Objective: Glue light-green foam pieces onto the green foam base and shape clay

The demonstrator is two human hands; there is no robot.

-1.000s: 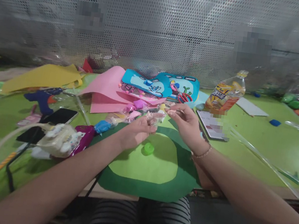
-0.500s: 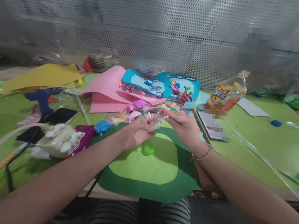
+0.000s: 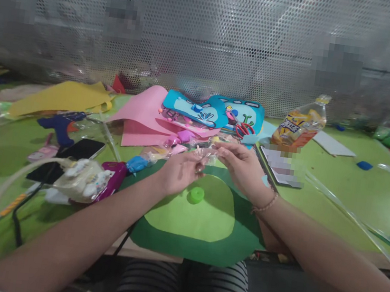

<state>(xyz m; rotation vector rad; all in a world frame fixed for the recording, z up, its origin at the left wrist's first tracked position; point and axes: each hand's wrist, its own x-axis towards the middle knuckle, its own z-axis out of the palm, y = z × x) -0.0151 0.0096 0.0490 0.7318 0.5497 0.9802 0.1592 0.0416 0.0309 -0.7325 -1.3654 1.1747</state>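
A small, crinkled clear plastic bag (image 3: 208,156) is stretched between my two hands over the middle of the table. My left hand (image 3: 181,170) grips its left side, fingers curled. On the other side, the thumb and fingers of my right hand (image 3: 239,168) pinch it. What the bag contains, if anything, is too blurred to tell. Below my hands lies a dark green sheet (image 3: 246,220) with a rounded light green shape (image 3: 188,219) on top. A small bright green disc (image 3: 196,194) rests on that light shape. Just left of my left hand is a blue clay packet (image 3: 137,163).
Pink foam sheets (image 3: 141,115), blue decorated cutouts (image 3: 217,110) and red scissors (image 3: 244,129) lie beyond my hands. A blue glue gun (image 3: 59,126), dark phone (image 3: 84,149) and cream pouch (image 3: 79,179) sit left. Right are a plastic bottle (image 3: 300,124) and another phone (image 3: 280,164).
Both hands stay on the plastic bag, with fingers shifted slightly. The left hand has turned a little, and more of the green disc shows. The whole view has shifted slightly.
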